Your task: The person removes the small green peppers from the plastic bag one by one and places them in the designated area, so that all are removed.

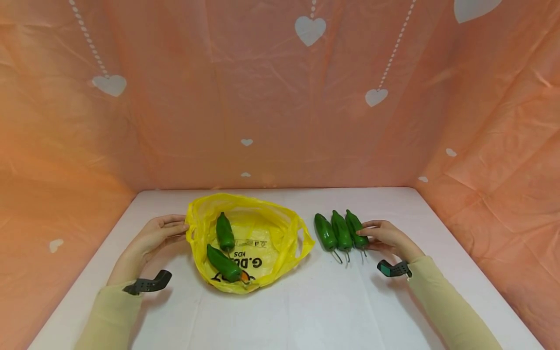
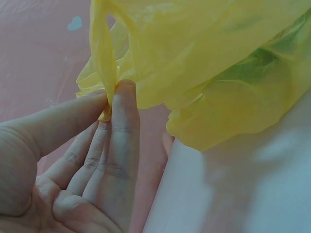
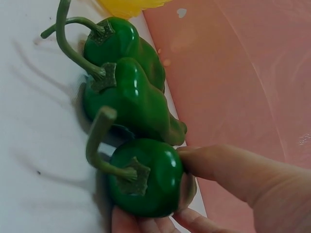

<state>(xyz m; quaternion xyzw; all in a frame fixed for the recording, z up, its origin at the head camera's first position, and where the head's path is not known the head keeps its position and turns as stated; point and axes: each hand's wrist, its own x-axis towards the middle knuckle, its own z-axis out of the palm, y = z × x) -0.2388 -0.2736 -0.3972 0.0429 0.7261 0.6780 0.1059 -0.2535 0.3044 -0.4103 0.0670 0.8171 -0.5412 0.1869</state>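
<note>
A yellow plastic bag (image 1: 273,243) lies with its mouth spread wide, two green peppers inside: one pepper (image 1: 225,233) farther back, another pepper (image 1: 224,264) nearer the front. My left hand (image 1: 159,233) pinches the bag's left handle between thumb and fingertips, plain in the left wrist view, where the handle (image 2: 103,53) bunches up. To the right of the bag three green peppers stand in a row, stems toward me. My right hand (image 1: 385,236) grips the rightmost pepper (image 3: 146,177), thumb on one side and fingers underneath. The middle pepper (image 1: 341,231) and left pepper (image 1: 325,232) lie beside it.
A white tabletop (image 1: 284,321) carries everything. Orange cloth (image 1: 271,112) with white hearts rises behind it and along both sides. On each wrist sits a dark camera mount, one left mount (image 1: 148,283) and one right mount (image 1: 393,268).
</note>
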